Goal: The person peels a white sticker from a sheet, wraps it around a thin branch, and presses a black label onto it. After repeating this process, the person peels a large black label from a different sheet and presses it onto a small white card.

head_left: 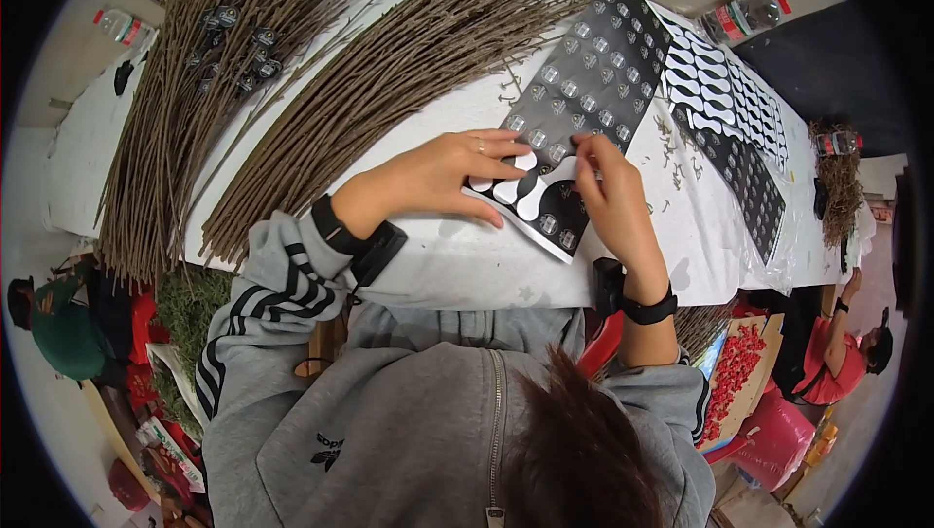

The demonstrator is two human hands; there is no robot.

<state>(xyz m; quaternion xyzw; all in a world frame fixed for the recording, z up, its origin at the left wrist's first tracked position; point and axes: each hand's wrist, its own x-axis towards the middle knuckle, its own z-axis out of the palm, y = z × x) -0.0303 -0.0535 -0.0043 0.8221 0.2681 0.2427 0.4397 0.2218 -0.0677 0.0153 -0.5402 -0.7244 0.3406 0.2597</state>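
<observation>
A long black sheet of stickers [584, 90] with rows of shiny round emblems lies slantwise on the white-covered table in front of me. White dumbbell-shaped patches [528, 205] show along its near end. My left hand [443, 173] rests on the left edge of the sheet, fingers stretched and apart over the white patches. Just to the right, my right hand [613, 187] is closed in a pinch against the sheet, thumb and bent forefinger together. What sits between those fingertips is hidden.
Long bundles of thin brown twigs [389, 90] cover the table's left side, with small black rolled pieces [229, 17] on one. More sticker sheets [725, 90] lie at right, near twig scraps [676, 158]. Red berries [736, 372] fill a box below. Other people sit on both sides.
</observation>
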